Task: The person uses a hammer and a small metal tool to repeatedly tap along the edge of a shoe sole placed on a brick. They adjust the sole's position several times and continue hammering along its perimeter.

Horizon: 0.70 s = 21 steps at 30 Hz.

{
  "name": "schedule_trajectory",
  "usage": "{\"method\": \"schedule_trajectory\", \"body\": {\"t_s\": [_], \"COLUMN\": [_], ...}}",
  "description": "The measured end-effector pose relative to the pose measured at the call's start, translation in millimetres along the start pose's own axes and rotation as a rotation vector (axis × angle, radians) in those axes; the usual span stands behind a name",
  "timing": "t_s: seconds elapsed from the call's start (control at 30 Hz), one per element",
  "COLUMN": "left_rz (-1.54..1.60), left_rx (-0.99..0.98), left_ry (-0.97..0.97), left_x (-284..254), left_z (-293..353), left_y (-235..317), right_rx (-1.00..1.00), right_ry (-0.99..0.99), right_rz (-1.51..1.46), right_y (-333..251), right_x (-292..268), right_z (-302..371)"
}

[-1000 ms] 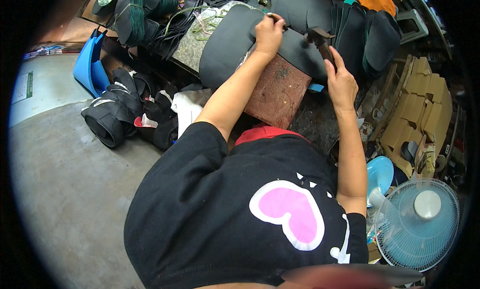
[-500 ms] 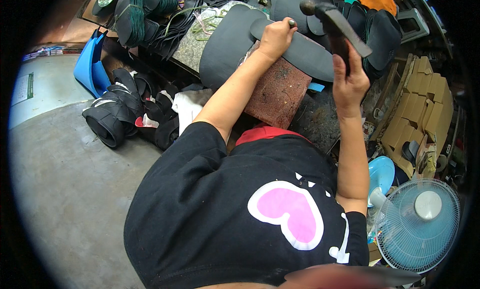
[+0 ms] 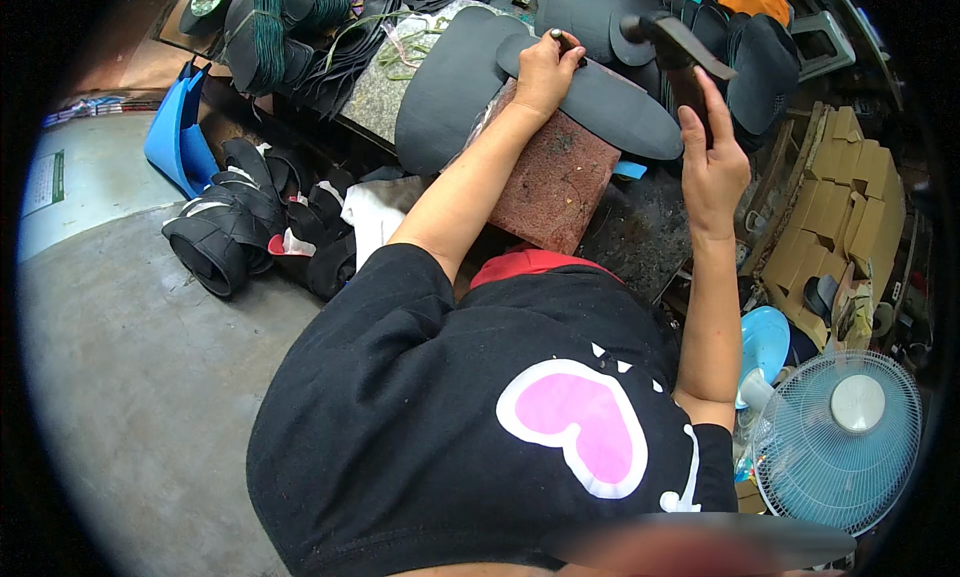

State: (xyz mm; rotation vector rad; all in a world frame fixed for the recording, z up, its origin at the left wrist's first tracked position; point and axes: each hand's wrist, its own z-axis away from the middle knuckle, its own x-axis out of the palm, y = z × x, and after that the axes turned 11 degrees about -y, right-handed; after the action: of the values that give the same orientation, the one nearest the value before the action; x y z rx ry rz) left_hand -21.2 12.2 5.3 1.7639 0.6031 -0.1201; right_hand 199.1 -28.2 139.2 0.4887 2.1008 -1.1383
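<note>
My left hand [image 3: 540, 79] is closed round a short metal rod like a hand punch [image 3: 561, 41], its top end showing above the fingers. Beneath that hand lies a long dark grey shoe sole [image 3: 628, 112]; the rod's lower end is hard to make out. The sole rests across a reddish-brown block [image 3: 556, 182] and partly over a larger dark grey sole-shaped sheet [image 3: 440, 102]. Off to the right, my right hand [image 3: 716, 182] grips the dark handle of a hammer [image 3: 688, 43], whose head is raised above the sole's right end.
Bundles of soles tied with green cord [image 3: 255, 37] stand at the back left, and more soles [image 3: 762, 72] at the back right. Dark strap pieces [image 3: 225, 222] are heaped at left. Cardboard boxes [image 3: 835, 197] and a fan [image 3: 835, 442] stand at right.
The sole has shifted a little to the right. The rod has tilted in my left hand, and my right hand has moved slightly right and down with the hammer.
</note>
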Motion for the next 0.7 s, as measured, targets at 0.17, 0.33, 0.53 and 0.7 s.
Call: {"method": "schedule_trajectory", "body": {"t_s": [0.17, 0.33, 0.53, 0.7], "left_rz": [-0.408, -0.016, 0.138, -0.238], "left_rx": [0.328, 0.051, -0.07, 0.206], "left_ry": [0.017, 0.117, -0.025, -0.004], "left_x": [8.7, 10.9, 7.2, 11.9], "left_z": [3.0, 4.3, 0.4, 6.2], "left_y": [9.0, 2.3, 1.7, 15.3], "right_rx": [-0.069, 0.331, 0.234, -0.148], "right_ry": [-0.018, -0.242, -0.087, 0.069], "right_rz": [0.025, 0.26, 0.031, -0.063], "right_y": [0.8, 26.8, 13.7, 2.7], "right_x": [13.3, 18.7, -6.9, -1.3], "right_z": [5.2, 13.9, 8.7, 8.2]}}
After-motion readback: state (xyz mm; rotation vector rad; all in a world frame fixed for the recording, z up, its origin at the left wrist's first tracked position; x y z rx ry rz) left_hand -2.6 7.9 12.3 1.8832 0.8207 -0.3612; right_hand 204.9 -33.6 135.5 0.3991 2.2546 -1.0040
